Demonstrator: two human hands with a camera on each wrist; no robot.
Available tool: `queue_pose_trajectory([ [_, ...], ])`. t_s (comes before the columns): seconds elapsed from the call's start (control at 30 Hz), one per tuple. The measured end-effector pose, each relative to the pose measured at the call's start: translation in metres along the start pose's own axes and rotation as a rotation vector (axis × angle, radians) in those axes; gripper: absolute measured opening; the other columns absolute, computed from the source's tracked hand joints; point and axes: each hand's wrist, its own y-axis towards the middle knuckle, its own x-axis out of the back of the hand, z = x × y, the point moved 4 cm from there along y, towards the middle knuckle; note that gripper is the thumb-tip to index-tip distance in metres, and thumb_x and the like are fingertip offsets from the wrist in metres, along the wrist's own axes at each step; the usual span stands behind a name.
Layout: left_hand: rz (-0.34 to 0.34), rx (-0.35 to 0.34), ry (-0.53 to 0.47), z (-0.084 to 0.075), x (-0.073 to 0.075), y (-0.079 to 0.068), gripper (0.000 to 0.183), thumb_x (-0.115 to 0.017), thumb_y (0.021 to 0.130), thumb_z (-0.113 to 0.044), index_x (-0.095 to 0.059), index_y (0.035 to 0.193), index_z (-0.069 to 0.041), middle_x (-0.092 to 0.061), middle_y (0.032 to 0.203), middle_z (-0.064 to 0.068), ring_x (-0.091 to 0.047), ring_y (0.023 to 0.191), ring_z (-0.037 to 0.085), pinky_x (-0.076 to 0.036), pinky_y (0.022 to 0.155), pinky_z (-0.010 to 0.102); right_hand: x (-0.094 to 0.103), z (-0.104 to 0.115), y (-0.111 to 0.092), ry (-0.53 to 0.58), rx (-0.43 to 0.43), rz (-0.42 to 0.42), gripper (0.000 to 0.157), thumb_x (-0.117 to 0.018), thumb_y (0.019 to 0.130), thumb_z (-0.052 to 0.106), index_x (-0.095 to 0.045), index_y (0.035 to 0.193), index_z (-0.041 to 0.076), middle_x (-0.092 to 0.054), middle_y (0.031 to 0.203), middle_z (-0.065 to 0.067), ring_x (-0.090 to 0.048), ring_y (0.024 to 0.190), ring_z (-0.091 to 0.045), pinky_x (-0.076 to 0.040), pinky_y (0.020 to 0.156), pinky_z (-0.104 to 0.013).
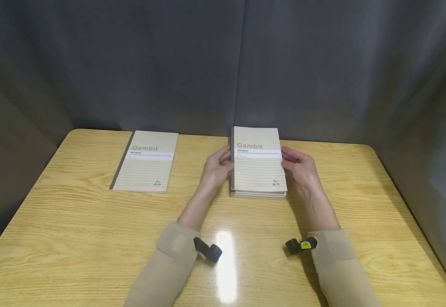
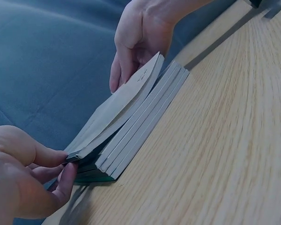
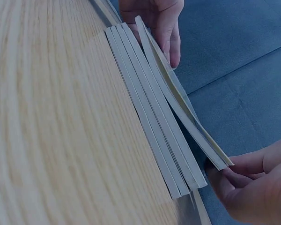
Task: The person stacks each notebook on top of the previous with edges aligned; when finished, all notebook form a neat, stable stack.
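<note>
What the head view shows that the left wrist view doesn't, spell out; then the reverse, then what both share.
Only the head view: the lone notebook lying apart on the left, the readable "Gambit" title, and both beige sleeves.

Only the left wrist view: the open wedge between the top notebook and the stack beneath, with the left hand pinching the spine from above and below.

Both: the top notebook over the stack, left hand at the spine, right hand at the opposite edge, wooden table, curtain.
</note>
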Motion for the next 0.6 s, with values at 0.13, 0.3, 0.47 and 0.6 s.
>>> queue_pose_trajectory([
  [0.13, 0.002, -0.006, 0.026, -0.0001, -0.0007, 0.0003, 0.063, -0.058, 0.098, 0.002, -0.043, 0.157, -0.014, -0.054, 0.156, 0.005, -0.06, 0.128, 0.022, -0.06, 0.097, 0.032, -0.001, 0.001, 0.0003, -0.046, 0.014, 0.006, 0.054, -0.05, 0.101, -0.006, -0.042, 0.155, 0.0, -0.046, 0.159, -0.02, -0.049, 0.144, -0.023, -0.049, 0.113, -0.023],
  [0.3, 0.005, -0.006, 0.05, -0.0006, -0.0011, -0.0004, 0.063, -0.058, 0.099, 0.0, -0.042, 0.157, -0.014, -0.052, 0.158, 0.004, -0.055, 0.137, 0.024, -0.058, 0.104, 0.035, -0.002, 0.0005, 0.001, -0.023, 0.011, 0.024, 0.057, -0.048, 0.1, -0.01, -0.039, 0.155, -0.003, -0.044, 0.16, -0.022, -0.043, 0.149, -0.028, -0.038, 0.125, -0.034],
  [0.47, 0.008, -0.014, 0.06, 0.0011, -0.0013, -0.0003, 0.063, -0.057, 0.099, 0.002, -0.041, 0.158, -0.013, -0.049, 0.16, 0.005, -0.054, 0.14, 0.026, -0.056, 0.107, 0.037, -0.0019, -0.0002, 0.0009, -0.03, -0.008, 0.026, 0.057, -0.049, 0.1, -0.009, -0.038, 0.156, -0.002, -0.043, 0.161, -0.02, -0.043, 0.15, -0.026, -0.038, 0.125, -0.034],
  [0.6, 0.019, -0.031, 0.09, 0.0017, -0.0029, -0.0002, 0.062, -0.055, 0.101, -0.001, -0.038, 0.159, -0.011, -0.046, 0.162, 0.006, -0.051, 0.146, 0.028, -0.048, 0.117, 0.038, -0.0013, -0.0006, -0.0009, -0.029, -0.042, 0.019, 0.057, -0.052, 0.101, -0.005, -0.039, 0.156, 0.001, -0.044, 0.161, -0.018, -0.044, 0.149, -0.024, -0.038, 0.125, -0.034],
])
